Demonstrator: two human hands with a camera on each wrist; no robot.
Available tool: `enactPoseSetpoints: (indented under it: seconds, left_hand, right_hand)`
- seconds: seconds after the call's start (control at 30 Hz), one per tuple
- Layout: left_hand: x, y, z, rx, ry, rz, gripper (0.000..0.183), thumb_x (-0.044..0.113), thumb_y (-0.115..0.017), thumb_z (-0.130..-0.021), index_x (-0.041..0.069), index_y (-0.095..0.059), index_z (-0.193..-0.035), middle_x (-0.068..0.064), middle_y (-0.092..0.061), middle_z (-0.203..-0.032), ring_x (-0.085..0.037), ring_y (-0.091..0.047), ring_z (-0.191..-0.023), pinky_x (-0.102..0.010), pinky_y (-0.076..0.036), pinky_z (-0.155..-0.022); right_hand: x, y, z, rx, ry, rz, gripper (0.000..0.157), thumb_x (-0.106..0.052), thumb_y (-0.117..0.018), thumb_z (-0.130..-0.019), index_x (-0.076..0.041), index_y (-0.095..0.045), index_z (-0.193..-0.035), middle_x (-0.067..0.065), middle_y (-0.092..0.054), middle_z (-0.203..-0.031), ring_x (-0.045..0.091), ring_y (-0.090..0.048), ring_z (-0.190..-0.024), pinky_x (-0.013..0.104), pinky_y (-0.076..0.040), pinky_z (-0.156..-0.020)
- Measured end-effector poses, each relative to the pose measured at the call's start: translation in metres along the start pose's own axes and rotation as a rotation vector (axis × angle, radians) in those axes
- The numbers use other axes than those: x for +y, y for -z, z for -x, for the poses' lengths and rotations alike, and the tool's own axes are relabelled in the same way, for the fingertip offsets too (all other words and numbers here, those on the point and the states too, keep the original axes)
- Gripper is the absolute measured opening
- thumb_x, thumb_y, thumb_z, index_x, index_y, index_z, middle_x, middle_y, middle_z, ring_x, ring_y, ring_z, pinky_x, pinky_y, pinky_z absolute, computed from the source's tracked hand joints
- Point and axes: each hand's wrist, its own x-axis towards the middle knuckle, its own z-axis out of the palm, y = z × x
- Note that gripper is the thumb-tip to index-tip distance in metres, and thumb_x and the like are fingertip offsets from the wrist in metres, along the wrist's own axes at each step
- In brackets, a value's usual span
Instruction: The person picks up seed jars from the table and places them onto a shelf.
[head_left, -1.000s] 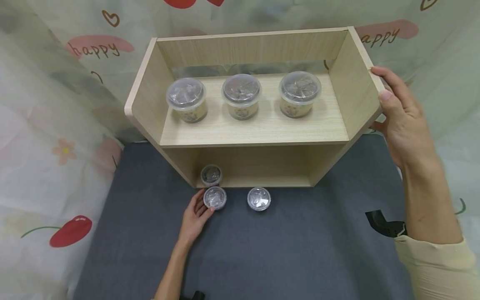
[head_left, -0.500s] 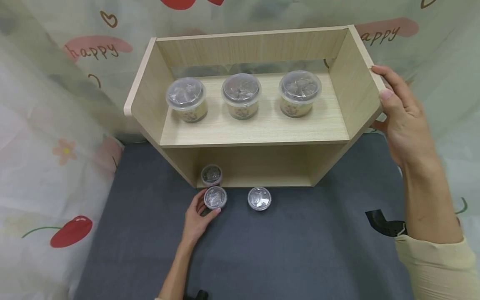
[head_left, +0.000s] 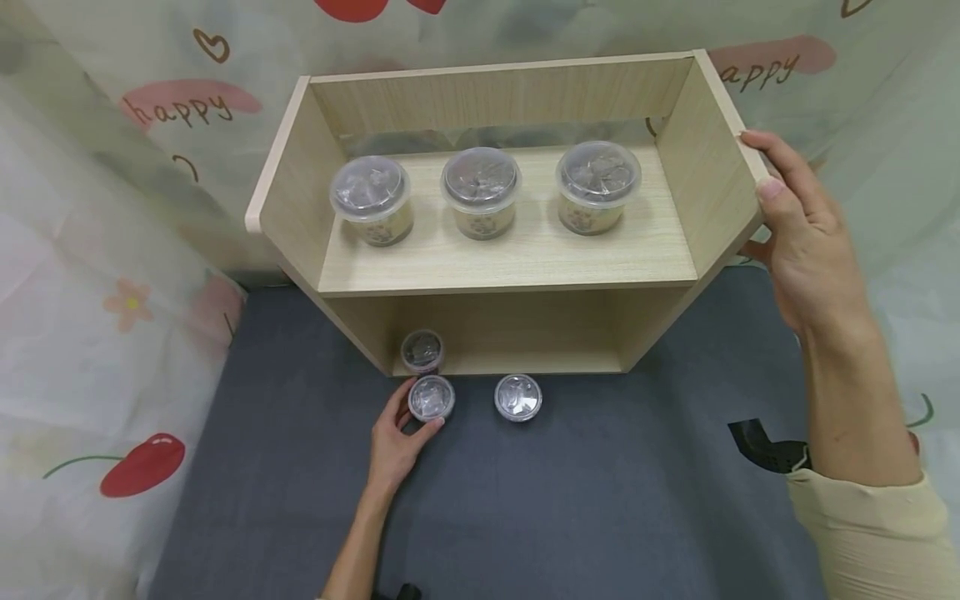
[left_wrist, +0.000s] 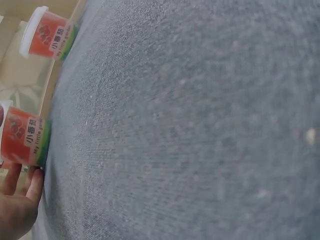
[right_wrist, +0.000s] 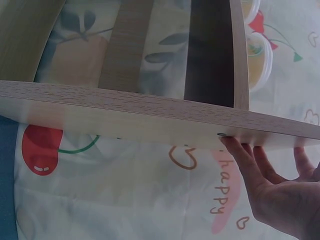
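Observation:
In the head view my left hand (head_left: 396,442) holds a small lidded plastic cup (head_left: 432,398), fingers on its left side and thumb at its front. The left wrist view shows this cup (left_wrist: 25,137) with a red and green tomato label, upright at the blue-grey cloth. Right behind it, a similar cup (head_left: 422,350) stands on the lower level of the pale wooden shelf (head_left: 510,287); another cup (head_left: 518,397) is to the right, before the shelf. My right hand (head_left: 806,242) rests on the shelf's right side panel. In the right wrist view its fingertips (right_wrist: 229,142) touch the outer face.
Three larger lidded tubs, one at the left (head_left: 371,200), one in the middle (head_left: 482,193) and one at the right (head_left: 598,187), stand along the upper shelf level. A printed curtain (head_left: 127,358) hangs behind and at both sides. Blue-grey cloth (head_left: 585,500) covers the table.
My left thumb has moved from the cup's lid edge round to its front right side, and the cup has shifted very slightly right. My right hand stays on the side panel.

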Motion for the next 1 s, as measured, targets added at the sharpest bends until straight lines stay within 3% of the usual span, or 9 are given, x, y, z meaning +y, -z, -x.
enactPoseSetpoints:
  seconds: [0.4,0.63,0.83,1.0]
  left_hand:
    - [0.009,-0.002,0.004,0.0,-0.034,0.058,0.072,-0.006,-0.085,-0.072,-0.006,-0.054,-0.137,-0.023,-0.059,-0.13,-0.037,-0.058,-0.116,-0.035,-0.052,-0.094]
    - [0.023,-0.003,0.004,-0.068,-0.08,0.045,0.071,-0.005,-0.086,-0.072,-0.005,-0.055,-0.136,-0.02,-0.059,-0.131,-0.028,-0.06,-0.114,-0.037,-0.052,-0.093]
    - [0.036,-0.005,-0.001,-0.12,-0.116,0.051,0.073,-0.008,-0.085,-0.071,-0.007,-0.053,-0.137,-0.02,-0.058,-0.132,-0.028,-0.058,-0.115,-0.041,-0.053,-0.091]
    - [0.042,-0.006,-0.005,-0.153,-0.121,0.069,0.073,-0.009,-0.084,-0.071,-0.009,-0.051,-0.137,-0.022,-0.057,-0.134,-0.022,-0.059,-0.118,-0.038,-0.052,-0.093]
  right_hand:
    - [0.0,0.001,0.0,0.001,0.011,0.014,0.04,-0.02,-0.053,-0.103,-0.016,-0.053,-0.143,0.011,-0.038,-0.145,0.027,-0.044,-0.119,0.032,-0.048,-0.08]
    - [0.0,0.0,-0.001,0.0,0.008,-0.005,0.04,-0.019,-0.054,-0.102,-0.015,-0.054,-0.142,0.012,-0.038,-0.143,0.026,-0.045,-0.115,0.031,-0.049,-0.078]
    - [0.001,0.0,-0.001,0.0,0.004,-0.006,0.039,-0.018,-0.054,-0.102,-0.015,-0.055,-0.142,0.012,-0.039,-0.142,0.026,-0.046,-0.113,0.029,-0.051,-0.076]
    - [0.001,0.001,-0.002,0.001,0.001,-0.011,0.039,-0.018,-0.053,-0.103,-0.015,-0.055,-0.142,0.012,-0.04,-0.141,0.026,-0.046,-0.113,0.03,-0.051,-0.076]
